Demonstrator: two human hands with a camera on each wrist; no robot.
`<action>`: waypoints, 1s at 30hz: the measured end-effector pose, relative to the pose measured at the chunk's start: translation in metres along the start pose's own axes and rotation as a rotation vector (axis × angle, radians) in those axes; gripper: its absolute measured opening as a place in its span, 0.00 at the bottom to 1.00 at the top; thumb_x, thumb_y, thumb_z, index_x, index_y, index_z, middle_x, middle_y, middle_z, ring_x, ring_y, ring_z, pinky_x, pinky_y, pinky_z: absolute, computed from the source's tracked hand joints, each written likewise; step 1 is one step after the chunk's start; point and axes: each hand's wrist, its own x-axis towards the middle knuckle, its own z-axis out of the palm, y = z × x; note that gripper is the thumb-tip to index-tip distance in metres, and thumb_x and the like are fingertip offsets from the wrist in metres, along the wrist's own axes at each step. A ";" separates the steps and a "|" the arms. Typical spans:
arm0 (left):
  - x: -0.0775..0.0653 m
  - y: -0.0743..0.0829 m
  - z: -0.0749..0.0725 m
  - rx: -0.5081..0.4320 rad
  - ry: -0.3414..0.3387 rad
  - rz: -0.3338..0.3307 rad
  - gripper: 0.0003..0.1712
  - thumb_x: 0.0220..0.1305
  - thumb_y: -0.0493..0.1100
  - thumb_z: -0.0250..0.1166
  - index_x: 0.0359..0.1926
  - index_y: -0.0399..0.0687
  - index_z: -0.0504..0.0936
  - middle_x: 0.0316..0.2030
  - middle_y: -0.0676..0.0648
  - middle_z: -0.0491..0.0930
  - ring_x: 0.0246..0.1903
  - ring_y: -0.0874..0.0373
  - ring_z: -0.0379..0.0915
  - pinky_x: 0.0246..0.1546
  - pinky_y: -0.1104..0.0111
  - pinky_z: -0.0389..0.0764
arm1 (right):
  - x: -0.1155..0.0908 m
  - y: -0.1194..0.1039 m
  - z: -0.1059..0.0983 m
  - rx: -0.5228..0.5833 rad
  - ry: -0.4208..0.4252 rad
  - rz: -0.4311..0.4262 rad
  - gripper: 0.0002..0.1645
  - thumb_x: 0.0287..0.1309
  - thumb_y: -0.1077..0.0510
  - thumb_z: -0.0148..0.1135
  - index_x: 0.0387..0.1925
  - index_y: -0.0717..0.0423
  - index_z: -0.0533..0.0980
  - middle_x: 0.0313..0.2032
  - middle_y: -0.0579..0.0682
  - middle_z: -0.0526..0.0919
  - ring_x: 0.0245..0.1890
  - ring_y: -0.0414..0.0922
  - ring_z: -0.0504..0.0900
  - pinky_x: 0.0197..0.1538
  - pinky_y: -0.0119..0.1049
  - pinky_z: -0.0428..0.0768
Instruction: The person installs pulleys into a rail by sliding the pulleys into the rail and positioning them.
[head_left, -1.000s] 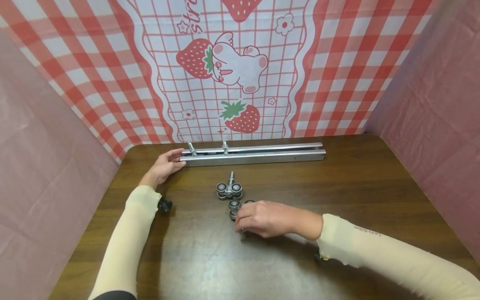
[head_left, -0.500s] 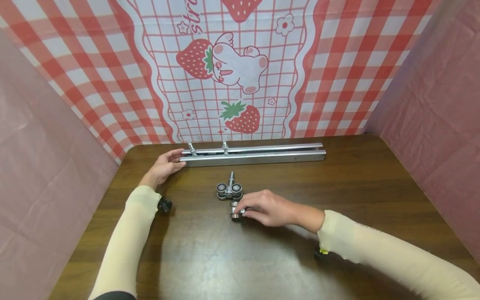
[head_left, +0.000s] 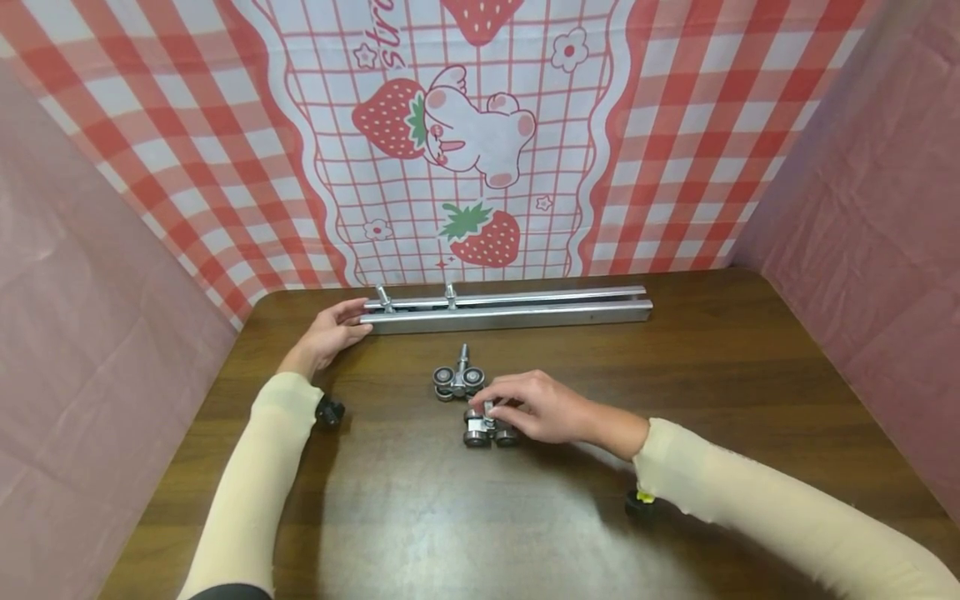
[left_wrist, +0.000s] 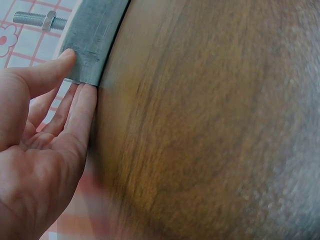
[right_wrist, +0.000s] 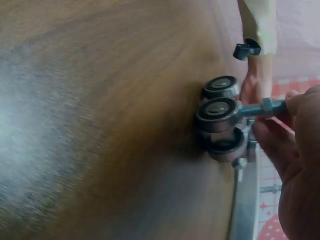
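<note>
- Your right hand [head_left: 546, 408] has turned the near roller [head_left: 477, 426], so its bolt [right_wrist: 251, 110] now points up and its wheels [head_left: 476, 439] down.
- It pinches that bolt; keep the hold light and square so the wheels sit level.
- Your left hand [head_left: 324, 335] grips the metal rail [head_left: 517, 318] at its end; keep that steady.
- Avoid knocking the other roller [head_left: 459, 383] just beyond your right hand.

The head camera looks forward and down over the table [head_left: 405, 533]. Wrist cameras, set close with pictures turned sideways, face the left hand [left_wrist: 45, 160] at the rail [left_wrist: 94, 42] and the right hand [right_wrist: 306, 155] at a roller [right_wrist: 218, 111]; all three views share the rail.
</note>
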 end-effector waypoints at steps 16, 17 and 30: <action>0.001 -0.002 -0.001 0.001 -0.002 0.009 0.43 0.84 0.30 0.61 0.91 0.45 0.55 0.89 0.34 0.57 0.84 0.48 0.61 0.70 0.80 0.85 | 0.006 -0.018 -0.001 0.219 0.203 0.273 0.19 0.73 0.65 0.74 0.61 0.68 0.85 0.55 0.66 0.92 0.54 0.61 0.94 0.56 0.32 0.97; 0.001 -0.002 -0.002 0.002 -0.004 0.012 0.43 0.84 0.30 0.61 0.91 0.45 0.56 0.89 0.34 0.57 0.84 0.47 0.61 0.73 0.76 0.84 | 0.006 -0.020 0.001 0.229 0.224 0.301 0.19 0.73 0.65 0.74 0.61 0.68 0.84 0.55 0.66 0.93 0.54 0.60 0.94 0.56 0.32 0.96; 0.002 -0.003 -0.003 0.007 -0.003 0.002 0.43 0.83 0.31 0.62 0.91 0.46 0.56 0.89 0.35 0.58 0.85 0.47 0.60 0.84 0.64 0.77 | -0.001 -0.032 0.026 0.317 0.411 0.474 0.22 0.67 0.65 0.79 0.59 0.67 0.84 0.55 0.67 0.92 0.54 0.61 0.93 0.56 0.31 0.96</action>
